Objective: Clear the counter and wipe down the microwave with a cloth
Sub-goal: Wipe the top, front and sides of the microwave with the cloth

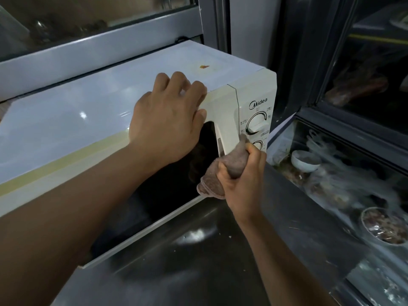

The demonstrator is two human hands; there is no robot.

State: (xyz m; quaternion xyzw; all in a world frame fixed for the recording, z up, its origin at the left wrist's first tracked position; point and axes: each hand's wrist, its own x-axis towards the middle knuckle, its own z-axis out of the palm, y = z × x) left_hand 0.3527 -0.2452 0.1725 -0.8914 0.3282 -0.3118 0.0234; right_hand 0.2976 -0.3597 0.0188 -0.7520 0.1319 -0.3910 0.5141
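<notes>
A white microwave (pixel 92 120) sits on a dark steel counter (pixel 198 261), its top stretching in from the left with a pale yellowish strip along the front edge. Above and behind it runs a grey window frame (pixel 99 47). The left hand (pixel 167 120) rests on the upper front corner of the microwave, fingers curled over the top edge and thumb against the door frame, above the dark door glass (pixel 176 177). Just to the right, the right hand (pixel 240 180) grips a bunched brown cloth (pixel 229 166), fingers clenched round it, with the cloth's tip touching the control panel beside the door handle (pixel 220 146). Two dials (pixel 257 124) show on that panel, the lower one partly hidden by the cloth. Further right, behind glass, stand a white bowl (pixel 305 161) and a blurred metal bowl (pixel 384 226) of food.
</notes>
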